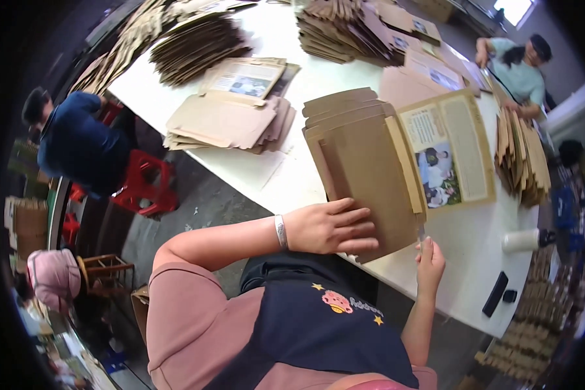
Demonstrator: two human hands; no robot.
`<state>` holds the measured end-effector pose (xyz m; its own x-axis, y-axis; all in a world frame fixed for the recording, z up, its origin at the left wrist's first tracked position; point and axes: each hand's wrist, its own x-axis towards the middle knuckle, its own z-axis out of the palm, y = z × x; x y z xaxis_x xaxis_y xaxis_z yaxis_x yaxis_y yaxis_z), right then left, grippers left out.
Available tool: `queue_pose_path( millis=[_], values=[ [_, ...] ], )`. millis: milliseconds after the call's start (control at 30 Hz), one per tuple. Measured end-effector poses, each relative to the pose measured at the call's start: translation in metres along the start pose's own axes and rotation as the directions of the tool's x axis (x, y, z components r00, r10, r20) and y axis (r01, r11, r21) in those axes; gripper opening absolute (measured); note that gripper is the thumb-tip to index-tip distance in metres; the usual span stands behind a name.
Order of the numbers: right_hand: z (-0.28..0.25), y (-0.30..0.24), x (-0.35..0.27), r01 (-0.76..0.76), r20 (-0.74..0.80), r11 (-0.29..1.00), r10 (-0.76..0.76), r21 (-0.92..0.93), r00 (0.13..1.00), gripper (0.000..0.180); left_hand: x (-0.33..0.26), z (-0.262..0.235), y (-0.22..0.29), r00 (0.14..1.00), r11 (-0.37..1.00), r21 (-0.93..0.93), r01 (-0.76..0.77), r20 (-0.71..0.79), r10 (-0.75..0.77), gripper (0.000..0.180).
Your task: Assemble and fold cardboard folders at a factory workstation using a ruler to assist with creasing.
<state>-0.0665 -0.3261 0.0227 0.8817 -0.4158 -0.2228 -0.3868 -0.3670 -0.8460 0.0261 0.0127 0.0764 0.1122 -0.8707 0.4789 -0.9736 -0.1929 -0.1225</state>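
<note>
An unfolded brown cardboard box blank [364, 175] lies before me at the table's near edge, its creased flaps at the far end. A printed panel [445, 153] with a photo and text is spread out along its right side. My left hand [331, 227] rests flat on the blank's near left part, fingers apart and holding nothing. At the near right corner, my right hand [429, 260] is closed on a small thin flat tool [421, 233]. Its tip touches or nearly touches the blank's edge; its exact kind is too small to make out.
On the white table [273, 175] are a stack of flat blanks [224, 120], dark cardboard piles [198, 49], a white bottle [521, 241] and a black phone-like slab [495, 294]. One person [81, 143] sits left near a red stool [146, 185]; another [520, 75] works at far right.
</note>
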Motion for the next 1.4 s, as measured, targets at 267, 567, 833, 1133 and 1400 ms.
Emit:
queue_pose_path(
  millis=[267,567,833,1133,1400],
  values=[
    [0.020,-0.041,0.006,0.344,0.006,0.887,-0.360,-0.306,0.933,0.033,-0.055,-0.068,-0.047,0.935,0.827,0.439,0.351,-0.113,-0.337,0.047],
    [0.009,0.018,0.013,0.342,-0.035,0.771,-0.426,-0.537,0.904,0.023,-0.227,-0.085,-0.135,0.542,0.561,0.333,0.758,0.158,-0.825,0.031],
    [0.018,0.040,0.001,0.370,-0.160,0.654,-0.604,-0.660,0.781,0.014,-0.216,-0.053,-0.215,0.023,0.012,-0.118,0.993,0.093,-0.995,0.088],
    [0.023,0.035,0.005,0.436,-0.145,0.651,-0.643,-0.622,0.752,0.014,-0.207,-0.029,-0.275,-0.160,0.093,0.529,0.844,0.414,-0.896,0.106],
    [0.021,0.033,0.007,0.453,-0.141,0.656,-0.647,-0.604,0.749,0.016,0.025,0.016,-0.228,0.715,0.796,0.027,0.605,0.422,-0.558,0.073]
  ],
)
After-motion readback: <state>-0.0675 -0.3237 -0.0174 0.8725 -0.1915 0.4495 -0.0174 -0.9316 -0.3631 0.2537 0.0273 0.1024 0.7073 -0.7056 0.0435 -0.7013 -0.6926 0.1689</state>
